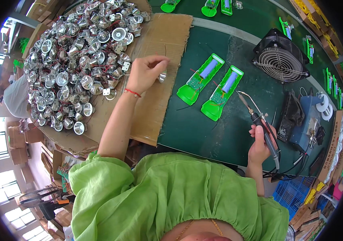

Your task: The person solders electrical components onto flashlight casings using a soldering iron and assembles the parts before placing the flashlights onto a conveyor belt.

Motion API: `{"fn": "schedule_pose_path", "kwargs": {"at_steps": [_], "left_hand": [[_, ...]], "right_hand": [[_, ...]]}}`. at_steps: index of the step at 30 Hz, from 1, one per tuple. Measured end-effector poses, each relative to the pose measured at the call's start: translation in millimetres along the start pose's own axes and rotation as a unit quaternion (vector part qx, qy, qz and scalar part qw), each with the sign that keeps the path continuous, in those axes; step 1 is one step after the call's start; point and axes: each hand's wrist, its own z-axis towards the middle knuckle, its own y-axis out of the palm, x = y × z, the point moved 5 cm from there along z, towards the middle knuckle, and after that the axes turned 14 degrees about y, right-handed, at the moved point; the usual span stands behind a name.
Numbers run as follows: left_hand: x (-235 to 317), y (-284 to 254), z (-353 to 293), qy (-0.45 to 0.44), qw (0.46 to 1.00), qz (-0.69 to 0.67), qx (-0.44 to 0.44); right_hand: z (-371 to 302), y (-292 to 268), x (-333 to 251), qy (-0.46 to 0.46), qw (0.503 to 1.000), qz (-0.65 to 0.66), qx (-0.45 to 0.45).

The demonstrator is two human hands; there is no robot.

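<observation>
My left hand (145,74) is closed in a pinch over the cardboard, beside a big heap of silvery reflector cups (71,66) with red and black wires. A reflector cup (162,76) shows just under its fingertips, and a thin dark wire rises above them. Wrapped in my right hand (261,144) is a soldering iron (264,134), its tip aimed up and left with a thin metal guide alongside. Close to that tip lies a green plastic housing (222,94) with a blue-violet battery and a small circuit board. A similar housing (200,81) lies to its left, loose wires trailing.
A cardboard sheet (179,36) covers the left of the dark green table (195,134). A black fan (277,60) stands at the back right, near a blue soldering station (304,116) with a solder spool (323,105). More green housings (209,8) lie farther off. Another person (13,90) is at far left.
</observation>
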Motion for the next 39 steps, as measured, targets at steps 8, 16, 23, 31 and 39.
{"fn": "schedule_pose_path", "kwargs": {"at_steps": [8,16,23,31,39], "left_hand": [[31.4,10.6,-23.0,0.011,0.988,-0.15,-0.042],[19.6,42.8,-28.5,-0.017,0.996,-0.043,-0.074],[25.5,46.6,-17.9,0.054,0.996,0.033,-0.063],[25.2,43.7,-14.8,0.061,0.996,0.023,-0.069],[23.7,43.9,-12.4,0.037,0.995,0.014,-0.09]], "right_hand": [[-14.2,31.2,-13.7,-0.041,0.991,-0.005,-0.124],[-8.1,81.7,-14.5,-0.098,0.975,-0.122,-0.159],[-1.4,92.7,3.6,-0.048,0.988,-0.064,-0.134],[1.0,95.2,9.0,-0.037,0.989,-0.048,-0.138],[-0.9,80.1,-8.2,0.002,0.991,0.048,-0.122]]}}
